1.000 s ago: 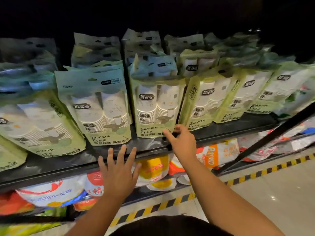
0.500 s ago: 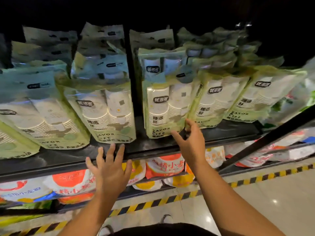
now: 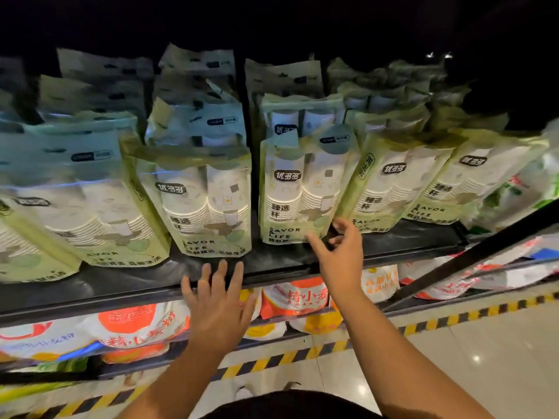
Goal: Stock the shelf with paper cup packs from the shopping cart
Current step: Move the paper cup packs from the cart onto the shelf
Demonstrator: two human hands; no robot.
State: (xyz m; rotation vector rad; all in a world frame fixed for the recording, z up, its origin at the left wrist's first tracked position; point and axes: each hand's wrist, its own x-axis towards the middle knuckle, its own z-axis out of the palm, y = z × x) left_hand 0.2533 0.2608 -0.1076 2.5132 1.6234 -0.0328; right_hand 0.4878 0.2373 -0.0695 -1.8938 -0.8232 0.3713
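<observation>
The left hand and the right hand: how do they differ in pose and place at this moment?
The left hand has straight, spread fingers; the right hand has loosely curled fingers.
The left hand lies over the front edge of the shelf, short of the packs; the right hand reaches further, to the bottom corner of one cup pack.
Both show their backs and grip nothing.

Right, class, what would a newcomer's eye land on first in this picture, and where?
Pale green plastic packs of white paper cups crowd the dark shelf. The right hand reaches with spread fingers to the middle front pack at its lower corner, and the left hand spreads open at the shelf edge. Orange-and-white bags lie underneath.
</observation>
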